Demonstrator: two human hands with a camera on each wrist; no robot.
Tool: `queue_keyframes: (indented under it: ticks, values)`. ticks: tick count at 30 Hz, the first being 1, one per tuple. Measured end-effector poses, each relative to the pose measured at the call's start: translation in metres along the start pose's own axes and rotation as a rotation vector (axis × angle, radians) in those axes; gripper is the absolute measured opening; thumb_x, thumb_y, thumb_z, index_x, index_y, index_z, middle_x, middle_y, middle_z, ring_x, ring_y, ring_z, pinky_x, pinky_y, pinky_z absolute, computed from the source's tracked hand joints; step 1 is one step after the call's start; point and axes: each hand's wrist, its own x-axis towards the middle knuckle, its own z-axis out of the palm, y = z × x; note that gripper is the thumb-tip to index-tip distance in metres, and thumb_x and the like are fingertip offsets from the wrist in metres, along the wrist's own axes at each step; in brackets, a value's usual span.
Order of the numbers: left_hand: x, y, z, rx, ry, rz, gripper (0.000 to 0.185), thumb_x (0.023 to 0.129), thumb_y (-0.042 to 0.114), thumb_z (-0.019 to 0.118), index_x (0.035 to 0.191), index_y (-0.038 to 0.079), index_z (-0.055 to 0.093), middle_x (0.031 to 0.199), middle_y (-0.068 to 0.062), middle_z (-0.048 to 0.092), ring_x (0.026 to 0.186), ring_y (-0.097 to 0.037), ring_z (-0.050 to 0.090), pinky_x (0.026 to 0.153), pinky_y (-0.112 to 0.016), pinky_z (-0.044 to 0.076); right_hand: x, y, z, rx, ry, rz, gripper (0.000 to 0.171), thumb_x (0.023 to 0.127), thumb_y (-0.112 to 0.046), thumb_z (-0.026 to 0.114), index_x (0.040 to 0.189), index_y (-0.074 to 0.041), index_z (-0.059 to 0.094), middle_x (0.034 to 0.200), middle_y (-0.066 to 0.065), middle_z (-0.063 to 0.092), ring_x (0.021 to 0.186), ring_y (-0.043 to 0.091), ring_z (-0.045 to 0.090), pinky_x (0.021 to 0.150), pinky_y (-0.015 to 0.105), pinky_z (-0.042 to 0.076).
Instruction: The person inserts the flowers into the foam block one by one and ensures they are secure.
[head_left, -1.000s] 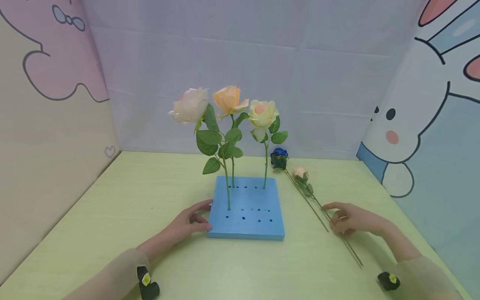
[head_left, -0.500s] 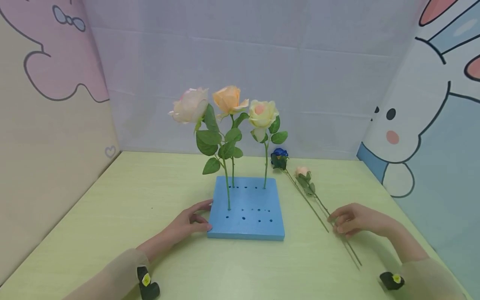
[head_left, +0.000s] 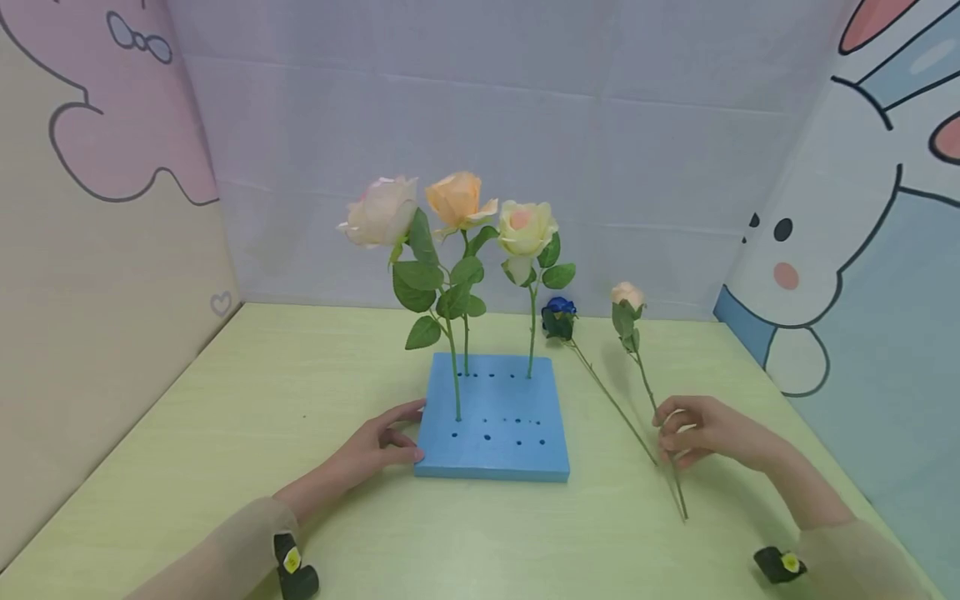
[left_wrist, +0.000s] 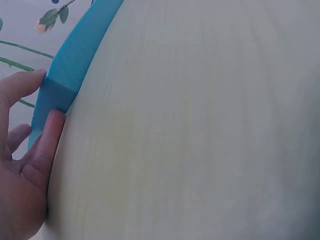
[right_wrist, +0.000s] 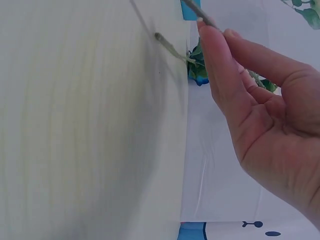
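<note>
In the head view my right hand [head_left: 708, 435] pinches the stem of a pale peach rose [head_left: 627, 295], whose bloom tilts up off the table. The right wrist view shows the stem [right_wrist: 200, 12] between thumb and fingers. My left hand [head_left: 378, 437] touches the left side of a blue board with holes [head_left: 510, 458]; in the left wrist view its fingers lie against the blue edge [left_wrist: 75, 60]. A pinkish-white rose [head_left: 380, 212], an orange rose [head_left: 456, 200] and a cream-yellow rose [head_left: 527, 227] stand in the board.
A dark blue rose [head_left: 558, 317] lies on the pale yellow-green table [head_left: 315, 358], its stem running toward my right hand. A light cloth [head_left: 660, 167] hangs behind the table. Cartoon-printed panels [head_left: 892, 333] stand at both sides.
My right hand has taken the peach rose's stem and raised it; the bloom has risen and shifted right, away from the blue rose. My left hand and the board have stayed put.
</note>
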Motion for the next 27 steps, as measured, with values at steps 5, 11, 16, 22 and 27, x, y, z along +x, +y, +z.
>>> queue_keyframes:
  ticks: [5, 11, 16, 22, 27]
  values:
    - [0.000, -0.002, 0.001, 0.006, -0.005, 0.011, 0.077, 0.087, 0.030, 0.075, 0.153, 0.021, 0.036, 0.151, -0.016, 0.046, 0.104, -0.019, 0.063, 0.087, -0.033, 0.048, 0.004, -0.010, 0.010, 0.001, -0.001, -0.054, 0.035, 0.098, -0.010, 0.059, 0.117, 0.015, 0.044, 0.095, 0.016, 0.073, 0.085, 0.017, 0.072, 0.074, 0.036, 0.059]
    - [0.000, -0.002, 0.001, 0.011, 0.003, 0.008, 0.076, 0.087, 0.029, 0.075, 0.153, 0.021, 0.037, 0.151, -0.015, 0.046, 0.104, -0.019, 0.064, 0.087, -0.032, 0.048, 0.009, -0.023, 0.021, -0.066, 0.044, -0.069, 0.033, 0.099, -0.011, 0.058, 0.116, 0.012, 0.042, 0.097, 0.028, 0.072, 0.079, 0.018, 0.072, 0.070, 0.036, 0.060]
    - [0.001, -0.003, 0.001, 0.008, 0.009, 0.004, 0.076, 0.087, 0.029, 0.076, 0.153, 0.023, 0.038, 0.150, -0.014, 0.047, 0.103, -0.019, 0.064, 0.088, -0.034, 0.047, 0.014, -0.036, 0.033, -0.127, 0.092, -0.061, 0.032, 0.101, -0.012, 0.055, 0.118, 0.008, 0.038, 0.097, 0.025, 0.073, 0.076, 0.024, 0.073, 0.067, 0.037, 0.060]
    - [0.002, -0.004, 0.000, 0.011, 0.010, 0.011, 0.076, 0.087, 0.029, 0.076, 0.152, 0.022, 0.038, 0.150, -0.014, 0.048, 0.103, -0.018, 0.064, 0.089, -0.035, 0.047, 0.021, -0.053, 0.046, -0.194, 0.167, -0.069, 0.033, 0.100, -0.014, 0.057, 0.119, 0.004, 0.037, 0.099, 0.025, 0.073, 0.079, 0.028, 0.073, 0.066, 0.034, 0.059]
    - [0.002, -0.003, 0.001, 0.011, 0.014, 0.000, 0.077, 0.087, 0.029, 0.076, 0.153, 0.023, 0.038, 0.150, -0.013, 0.048, 0.103, -0.017, 0.064, 0.090, -0.033, 0.047, 0.026, -0.066, 0.056, -0.248, 0.199, -0.098, 0.031, 0.100, -0.015, 0.057, 0.119, 0.000, 0.038, 0.103, 0.024, 0.073, 0.079, 0.021, 0.074, 0.065, 0.029, 0.059]
